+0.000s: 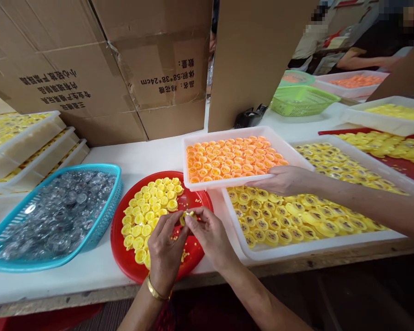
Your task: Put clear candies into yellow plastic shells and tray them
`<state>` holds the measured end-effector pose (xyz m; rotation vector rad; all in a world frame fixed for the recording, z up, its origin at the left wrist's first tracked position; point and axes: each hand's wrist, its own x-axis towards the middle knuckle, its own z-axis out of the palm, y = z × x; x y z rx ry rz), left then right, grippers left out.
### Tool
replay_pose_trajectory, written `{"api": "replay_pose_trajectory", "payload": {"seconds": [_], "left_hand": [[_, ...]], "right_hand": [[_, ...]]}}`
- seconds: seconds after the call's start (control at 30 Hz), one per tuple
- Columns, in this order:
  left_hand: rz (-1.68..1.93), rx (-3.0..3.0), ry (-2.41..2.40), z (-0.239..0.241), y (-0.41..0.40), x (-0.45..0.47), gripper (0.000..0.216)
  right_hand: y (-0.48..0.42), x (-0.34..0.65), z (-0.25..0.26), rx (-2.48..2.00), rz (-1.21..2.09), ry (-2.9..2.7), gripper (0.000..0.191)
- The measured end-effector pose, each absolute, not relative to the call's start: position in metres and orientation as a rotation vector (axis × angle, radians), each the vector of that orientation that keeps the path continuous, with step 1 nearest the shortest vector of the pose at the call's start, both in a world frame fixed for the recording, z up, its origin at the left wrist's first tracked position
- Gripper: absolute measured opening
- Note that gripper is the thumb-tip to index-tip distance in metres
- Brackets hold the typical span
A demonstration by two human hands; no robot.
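Note:
Over a round red tray [207, 202], my left hand [165, 250] and my right hand [210, 232] meet, fingers pinched together. Between their fingertips is a small yellow plastic cup [183, 219], partly hidden by the fingers. Beneath and to the left, many similar yellow cups [141, 225] lie in rows on the red tray. Tiny pale yellow bits [184, 255] are scattered on the tray's bare right part. A gold bracelet circles my left wrist.
Another person's hand [286, 180] grips a white tray [200, 185] of orange cups, partly above a larger white tray [243, 246] of dark-centred yellow pieces. A blue basket [115, 193] of clear plastic domes stands left. Cardboard boxes [165, 115] stand behind; a green basket [303, 101] sits back right.

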<state>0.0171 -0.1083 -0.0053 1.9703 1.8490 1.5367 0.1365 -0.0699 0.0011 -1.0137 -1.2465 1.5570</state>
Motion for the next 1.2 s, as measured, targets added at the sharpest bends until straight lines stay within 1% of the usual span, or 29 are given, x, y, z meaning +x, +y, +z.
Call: {"api": "replay_pose_trajectory", "payload": {"seconds": [0.13,0.27,0.3,0.37,0.43,0.5,0.57,0.63,0.7,0.77,0.9,1.03,1.2], "left_hand": [[1.556,2.005,1.78,-0.016,-0.109,0.027,0.022],[1.493,1.905,1.739,-0.024,-0.103,0.032,0.021],[1.455,1.84,1.718,-0.022,-0.096,0.029,0.024],[1.385,1.647,1.701,-0.012,-0.075,0.021,0.036],[1.347,1.398,1.734,0.002,-0.043,0.009,0.051],[1.292,1.201,1.762,0.014,-0.005,0.001,0.058],[1.223,1.076,1.66,0.022,0.029,0.0,0.051],[1.181,1.041,1.565,0.023,0.053,0.004,0.037],[1.161,1.023,1.508,0.019,0.065,0.01,0.025],[1.154,0.993,1.493,0.013,0.069,0.014,0.018],[1.162,0.94,1.525,0.006,0.071,0.012,0.013],[1.177,0.918,1.551,0.01,0.075,0.001,0.013],[1.223,0.906,1.597,0.026,0.076,-0.028,0.014]], "right_hand": [[-0.066,0.134,-0.004,-1.118,1.58,-1.084,0.034],[-0.061,0.142,-0.006,-1.091,1.578,-1.039,0.033],[-0.059,0.147,-0.006,-1.087,1.561,-1.032,0.033],[-0.054,0.159,-0.005,-1.094,1.526,-1.015,0.036],[-0.049,0.172,-0.003,-1.121,1.495,-1.009,0.038],[-0.044,0.184,-0.001,-1.155,1.455,-1.028,0.04],[-0.041,0.193,0.001,-1.184,1.425,-1.039,0.041],[-0.039,0.198,0.003,-1.217,1.415,-1.031,0.04],[-0.038,0.201,0.004,-1.239,1.414,-1.017,0.039],[-0.035,0.205,0.004,-1.239,1.4,-1.009,0.038],[-0.03,0.213,0.004,-1.243,1.392,-0.985,0.036],[-0.024,0.219,0.004,-1.282,1.394,-0.949,0.036],[-0.012,0.224,0.004,-1.302,1.415,-0.948,0.045]]}}
